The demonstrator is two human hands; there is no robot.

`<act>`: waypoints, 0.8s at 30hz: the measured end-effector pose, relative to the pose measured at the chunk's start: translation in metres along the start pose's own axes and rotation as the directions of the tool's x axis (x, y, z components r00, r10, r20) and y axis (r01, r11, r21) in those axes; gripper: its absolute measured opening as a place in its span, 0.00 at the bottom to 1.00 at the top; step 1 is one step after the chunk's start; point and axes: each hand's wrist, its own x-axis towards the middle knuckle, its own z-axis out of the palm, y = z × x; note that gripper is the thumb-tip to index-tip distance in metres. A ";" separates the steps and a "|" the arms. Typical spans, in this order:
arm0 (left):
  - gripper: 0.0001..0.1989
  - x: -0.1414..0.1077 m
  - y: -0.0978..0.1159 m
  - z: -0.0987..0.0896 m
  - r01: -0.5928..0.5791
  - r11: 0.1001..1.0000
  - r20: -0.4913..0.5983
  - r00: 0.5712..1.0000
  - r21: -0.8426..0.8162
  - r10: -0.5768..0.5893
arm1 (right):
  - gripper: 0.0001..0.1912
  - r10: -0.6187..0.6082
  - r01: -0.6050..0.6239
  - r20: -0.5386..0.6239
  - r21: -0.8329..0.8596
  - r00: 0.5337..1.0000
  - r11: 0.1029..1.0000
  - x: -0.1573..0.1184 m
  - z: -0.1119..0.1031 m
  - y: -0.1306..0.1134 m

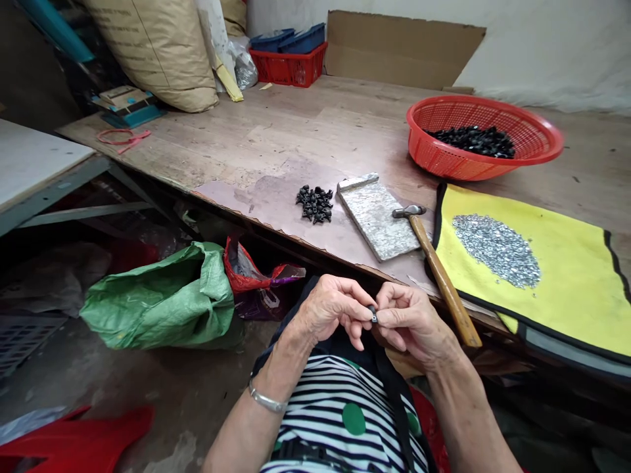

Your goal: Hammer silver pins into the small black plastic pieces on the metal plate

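Observation:
Over my lap, just off the table's front edge, my left hand [339, 309] and my right hand [411, 320] meet, both pinching one small black piece [373, 314] with a light spot on it. Beyond them on the table lies a pile of black pieces [314, 203]. A worn metal plate [378, 220] lies right of that pile. The head of a hammer [446, 282] rests at the plate's right edge, its wooden handle reaching past the table edge. Small silvery metal parts [497, 250] are spread on a yellow cloth [566, 263] at the right.
A red basket [486, 167] with black pieces stands at the back right. At the back left are a red crate [290, 67] with blue trays and a large sack [152, 52]. A green sack [158, 295] sits on the floor left of my lap.

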 end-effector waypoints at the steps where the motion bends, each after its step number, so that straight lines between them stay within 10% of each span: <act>1: 0.08 0.000 -0.001 0.000 -0.010 1.000 0.005 1.000 -0.003 0.010 | 0.12 -0.020 0.021 -0.016 0.033 1.000 0.999 -0.001 0.001 0.001; 12: 0.09 0.001 -0.005 0.002 -0.138 0.990 -0.055 0.989 -0.009 0.137 | 0.13 -0.100 0.126 -0.143 0.189 0.985 0.974 0.001 0.008 0.018; 24: 0.09 -0.001 -0.005 0.011 -0.213 0.977 -0.179 0.960 0.017 0.213 | 0.14 -0.417 0.370 -0.342 -0.195 0.842 0.908 -0.012 0.017 0.024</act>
